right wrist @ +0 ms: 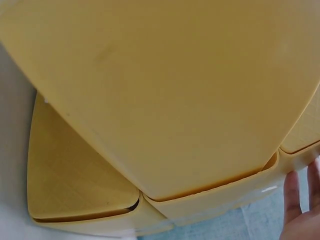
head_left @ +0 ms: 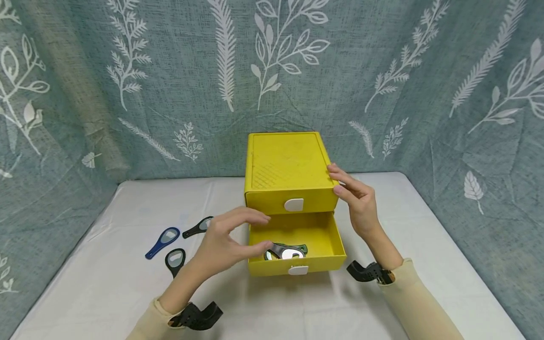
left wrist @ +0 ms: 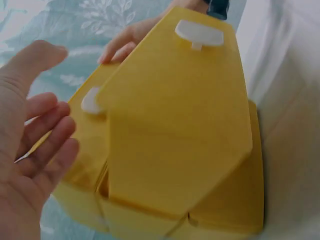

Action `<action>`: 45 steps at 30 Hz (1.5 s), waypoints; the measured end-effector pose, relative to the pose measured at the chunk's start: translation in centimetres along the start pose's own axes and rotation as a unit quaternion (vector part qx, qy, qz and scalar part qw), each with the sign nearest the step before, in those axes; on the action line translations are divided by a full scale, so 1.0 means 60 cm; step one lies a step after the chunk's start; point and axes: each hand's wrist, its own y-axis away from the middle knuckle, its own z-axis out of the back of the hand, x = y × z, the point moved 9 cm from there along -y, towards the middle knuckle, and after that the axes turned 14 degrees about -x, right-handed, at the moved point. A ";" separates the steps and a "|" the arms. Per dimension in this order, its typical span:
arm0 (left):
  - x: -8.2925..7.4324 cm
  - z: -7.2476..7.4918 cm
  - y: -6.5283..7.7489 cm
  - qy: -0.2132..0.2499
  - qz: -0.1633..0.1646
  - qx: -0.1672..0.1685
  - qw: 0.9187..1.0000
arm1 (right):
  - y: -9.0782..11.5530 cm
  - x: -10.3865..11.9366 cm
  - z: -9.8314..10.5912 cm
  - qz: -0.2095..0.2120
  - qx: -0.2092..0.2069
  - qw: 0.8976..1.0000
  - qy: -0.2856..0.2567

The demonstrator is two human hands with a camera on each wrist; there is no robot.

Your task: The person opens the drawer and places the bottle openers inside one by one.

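A yellow two-drawer box (head_left: pixel 291 160) stands on the table, its lower drawer (head_left: pixel 340 252) pulled out and its upper drawer closed. Inside the lower drawer lie several magnifying glasses (head_left: pixel 289 250), overlapping, with a dark handle and a green part showing. My left hand (head_left: pixel 227 241) hovers at the drawer's left side, thumb and fingers spread apart; the left wrist view shows its palm holding nothing. On the box's upper right edge and front corner rest the fingertips of my right hand (head_left: pixel 359 203); the right wrist view shows straight fingers (right wrist: pixel 292 195) against the side.
Left of the box, a blue magnifying glass (head_left: pixel 163 242), a black one (head_left: pixel 175 260) and another black one (head_left: pixel 199 227), partly behind my left hand, lie on the white tablecloth (head_left: pixel 106 283). A patterned green-blue curtain (head_left: pixel 178 85) hangs behind and at both sides.
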 end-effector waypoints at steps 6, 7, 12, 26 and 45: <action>0.007 0.079 0.013 -0.024 0.042 -0.073 0.996 | 0.000 0.002 0.000 0.002 0.002 1.000 0.002; 0.018 0.089 0.020 -0.030 0.054 -0.078 0.995 | 0.000 0.003 0.000 0.002 0.002 1.000 0.002; 0.095 0.130 0.057 -0.072 0.125 -0.070 0.987 | -0.001 0.000 0.004 -0.001 -0.001 1.000 0.003; 0.273 0.182 0.158 -0.194 0.344 0.064 0.917 | 0.003 -0.002 0.004 -0.005 -0.003 1.000 0.003; 0.324 0.179 0.162 -0.231 0.351 0.120 0.899 | 0.001 -0.001 0.000 -0.001 0.001 1.000 0.001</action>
